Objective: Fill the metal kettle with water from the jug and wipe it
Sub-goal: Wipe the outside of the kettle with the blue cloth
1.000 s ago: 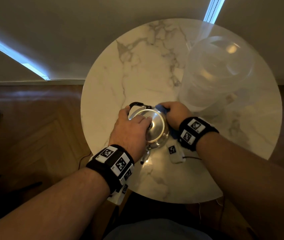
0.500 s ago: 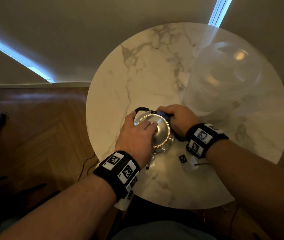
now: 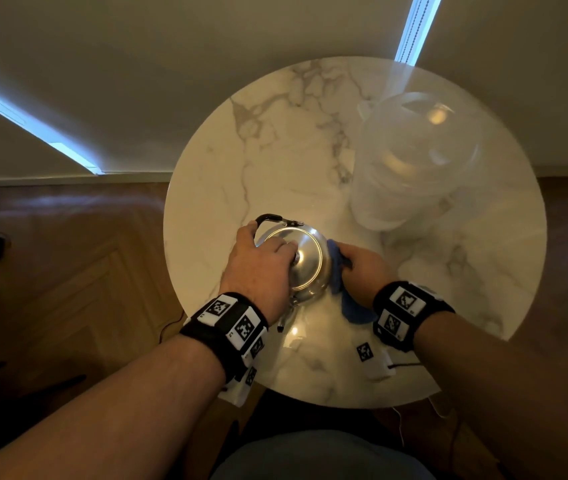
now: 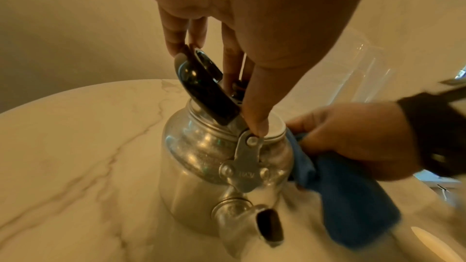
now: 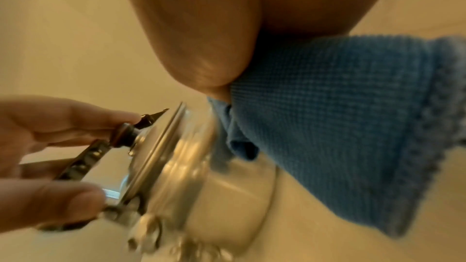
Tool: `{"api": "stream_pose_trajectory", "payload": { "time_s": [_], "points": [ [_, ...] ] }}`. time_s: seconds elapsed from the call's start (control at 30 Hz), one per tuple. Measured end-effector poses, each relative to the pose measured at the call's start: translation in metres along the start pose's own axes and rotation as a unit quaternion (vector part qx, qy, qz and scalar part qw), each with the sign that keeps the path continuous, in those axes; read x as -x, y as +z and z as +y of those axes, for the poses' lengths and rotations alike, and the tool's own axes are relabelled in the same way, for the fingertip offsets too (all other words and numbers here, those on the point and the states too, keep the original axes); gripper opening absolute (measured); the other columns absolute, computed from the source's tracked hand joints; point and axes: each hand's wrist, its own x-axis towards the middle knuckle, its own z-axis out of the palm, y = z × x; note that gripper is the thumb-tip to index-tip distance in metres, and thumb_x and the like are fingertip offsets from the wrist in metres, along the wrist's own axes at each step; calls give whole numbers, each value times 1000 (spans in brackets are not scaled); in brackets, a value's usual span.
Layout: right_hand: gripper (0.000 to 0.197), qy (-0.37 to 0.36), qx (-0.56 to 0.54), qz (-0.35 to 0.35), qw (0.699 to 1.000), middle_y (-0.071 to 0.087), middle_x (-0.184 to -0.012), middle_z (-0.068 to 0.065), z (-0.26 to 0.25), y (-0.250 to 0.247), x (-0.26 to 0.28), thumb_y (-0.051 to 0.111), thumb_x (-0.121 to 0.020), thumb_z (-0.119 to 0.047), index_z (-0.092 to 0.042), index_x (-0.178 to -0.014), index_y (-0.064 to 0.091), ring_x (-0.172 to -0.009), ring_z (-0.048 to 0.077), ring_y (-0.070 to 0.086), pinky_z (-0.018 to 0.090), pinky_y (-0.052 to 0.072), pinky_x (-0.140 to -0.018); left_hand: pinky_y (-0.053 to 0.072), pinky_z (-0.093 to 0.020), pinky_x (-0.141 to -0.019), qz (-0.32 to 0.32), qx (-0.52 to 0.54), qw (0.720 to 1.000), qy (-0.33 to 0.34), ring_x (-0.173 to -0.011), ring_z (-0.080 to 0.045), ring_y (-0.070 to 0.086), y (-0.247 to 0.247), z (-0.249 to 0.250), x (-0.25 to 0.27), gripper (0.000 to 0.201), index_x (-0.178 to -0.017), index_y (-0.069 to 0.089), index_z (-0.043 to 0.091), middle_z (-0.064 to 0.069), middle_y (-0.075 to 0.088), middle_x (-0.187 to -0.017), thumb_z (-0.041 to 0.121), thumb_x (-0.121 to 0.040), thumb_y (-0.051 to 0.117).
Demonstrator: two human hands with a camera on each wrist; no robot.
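Metal kettle (image 3: 305,263) upright on the round marble desk (image 3: 275,161), toward its near edge. Left grip (image 3: 258,268) on top, fingers clasping the folded-down black handle (image 4: 204,85). Right grip (image 3: 362,268) clutches a blue cloth (image 4: 345,202), pressed to the kettle's right side. Clear jug (image 3: 410,157) toward the far right edge.
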Motion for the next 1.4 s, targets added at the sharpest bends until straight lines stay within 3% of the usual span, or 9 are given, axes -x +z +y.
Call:
{"api": "stream_pose_trajectory", "payload": {
  "time_s": [0.1,0.23,0.37,0.5,0.6,0.9,1.1,1.23,1.4],
  "points": [
    [47,4,87,-92,992,65,-129,9,21,-1,23,52,-99,-14,-18,-146,51,-122,28,60,27,43,-94,48,-42,-105,20,16,1000,11,-143,-36,21,1,-5,0,61,-134,57,33,10,43,-153,31,-77,79],
    [58,-13,1,-94,995,64,-125,3,26,-13,42,56,-99,-11,-22,-154,37,-119,20,61,16,35,-92,43,-41,-109,103,198,972,-75,-140,-26,34,-6,-17,2,78,-144,48,29,4,38,-157,45,-75,82],
    [50,24,-46,-47,998,70,-109,-1,21,-34,51,68,-93,-30,-25,-138,46,-100,16,66,25,48,-83,53,-42,-100,59,353,896,-264,-111,-28,68,-19,-25,-14,69,-140,56,16,-6,70,-125,53,-83,70],
    [54,87,-121,-43,988,68,-102,0,22,-52,57,83,-77,-26,-24,-119,50,-88,10,65,35,55,-79,61,-46,-85,39,382,885,-264,-81,-27,74,-36,-17,-20,17,-93,75,17,-6,76,-83,33,-89,69],
    [50,130,-163,-47,977,68,-97,11,25,-57,60,79,-75,-19,-20,-115,49,-88,26,68,49,59,-81,61,-41,-79,23,359,899,-250,-77,-24,73,-46,-3,-20,13,-90,76,14,-6,76,-79,26,-86,72],
    [38,91,-181,-56,978,57,-76,19,36,-65,72,54,-83,-4,-40,-97,56,-64,25,56,36,45,-57,62,-36,-72,-36,225,960,-165,-80,-19,69,-61,22,-17,17,-93,73,24,1,72,-85,17,-78,78],
    [45,73,-271,-47,959,68,-108,15,41,-64,82,48,-85,10,-28,-93,70,-88,30,67,37,54,-71,51,-30,-76,-81,37,996,8,-95,-18,65,-73,17,-11,26,-103,74,31,9,68,-98,16,-83,69],
    [40,98,-335,-61,935,70,-114,8,39,-63,84,49,-89,9,-18,-98,77,-99,27,68,36,55,-78,55,-36,-85,-117,-60,985,112,-104,-20,63,-72,7,-10,39,-111,73,32,9,65,-108,6,-84,62],
    [51,159,-452,-76,875,70,-112,24,29,-63,82,31,-82,14,-2,-109,71,-103,32,68,44,56,-88,55,-40,-87,-120,-117,960,225,-112,-17,55,-72,-4,-7,33,-116,72,35,10,62,-115,15,-90,67]
  ]
}}
